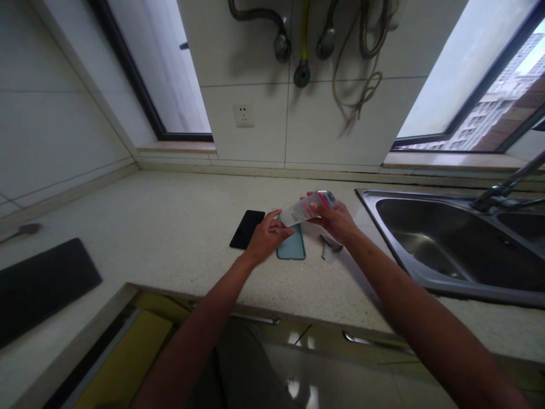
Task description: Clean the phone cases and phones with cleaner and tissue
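Observation:
A clear plastic packet [300, 212] with pink and dark print is held up at a slant above the counter. My right hand [337, 221] is closed around its upper right end. At the lower left end, my left hand [267, 234] has its thumb and fingers closed on the edge of the packet. Below the packet lies a light blue phone case [292, 249], partly covered by my left hand. To the left, a black phone [246, 229] lies flat, with its right side behind that hand. A small crumpled dark piece [331, 244] rests below my right hand.
A steel sink [383, 238] with a tap [494, 196] is set into the counter [183, 227] at right. On the left are a black board [46, 284] and a brush [28, 229]. Hoses and a socket [243, 116] are on the wall.

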`<state>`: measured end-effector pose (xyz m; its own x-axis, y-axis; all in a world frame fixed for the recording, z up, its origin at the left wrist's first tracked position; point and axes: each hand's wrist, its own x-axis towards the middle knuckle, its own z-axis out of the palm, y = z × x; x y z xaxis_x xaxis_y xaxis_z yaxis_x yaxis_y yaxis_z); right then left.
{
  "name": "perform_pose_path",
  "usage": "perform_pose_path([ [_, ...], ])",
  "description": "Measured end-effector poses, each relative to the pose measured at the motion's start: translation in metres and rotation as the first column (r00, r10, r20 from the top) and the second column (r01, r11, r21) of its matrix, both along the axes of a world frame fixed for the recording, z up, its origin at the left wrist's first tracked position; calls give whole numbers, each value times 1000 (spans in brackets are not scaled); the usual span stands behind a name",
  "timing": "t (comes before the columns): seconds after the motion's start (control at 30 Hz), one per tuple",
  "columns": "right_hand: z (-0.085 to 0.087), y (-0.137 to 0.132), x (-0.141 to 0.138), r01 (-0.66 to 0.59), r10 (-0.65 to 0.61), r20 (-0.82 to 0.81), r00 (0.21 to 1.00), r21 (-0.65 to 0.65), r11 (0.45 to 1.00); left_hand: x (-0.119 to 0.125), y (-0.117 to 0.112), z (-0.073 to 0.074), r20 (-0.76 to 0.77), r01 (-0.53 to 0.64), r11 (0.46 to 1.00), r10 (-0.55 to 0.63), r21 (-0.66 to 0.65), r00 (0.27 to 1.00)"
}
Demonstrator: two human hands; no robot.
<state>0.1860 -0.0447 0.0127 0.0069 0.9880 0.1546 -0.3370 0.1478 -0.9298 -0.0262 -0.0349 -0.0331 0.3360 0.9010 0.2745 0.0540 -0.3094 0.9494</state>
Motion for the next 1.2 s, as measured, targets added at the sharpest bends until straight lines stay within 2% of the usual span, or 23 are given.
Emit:
perform_pose_path([
  [0.13, -4, -4, -9, -66, 66, -82, 994, 2, 998, 2, 4, 1, 106, -15, 991, 29, -131, 994],
  [0.33, -6, -6, -13, -73, 70, -151, 986, -12, 997, 1, 2, 11, 169, 63, 990, -41, -125, 985],
  [0.53, -11, -6, -15, -111, 105, -147, 984, -33, 993, 2, -3, 7, 95, 101, 989, -91, -106, 991],
  [0.73, -15, -5, -16, -154, 147, -148, 978, -33, 988, 0, -6, 6, 73, 79, 994, -73, -82, 995],
  [0.97, -22, -1, -14, -164, 149, -163, 975, -79, 983, 0, -7, 4, 75, 129, 986, -121, -108, 990],
  [1.2, -25, 2, -9, -163, 153, -130, 980, -70, 984, 0, -9, -2, 46, 205, 972, -201, -115, 978],
])
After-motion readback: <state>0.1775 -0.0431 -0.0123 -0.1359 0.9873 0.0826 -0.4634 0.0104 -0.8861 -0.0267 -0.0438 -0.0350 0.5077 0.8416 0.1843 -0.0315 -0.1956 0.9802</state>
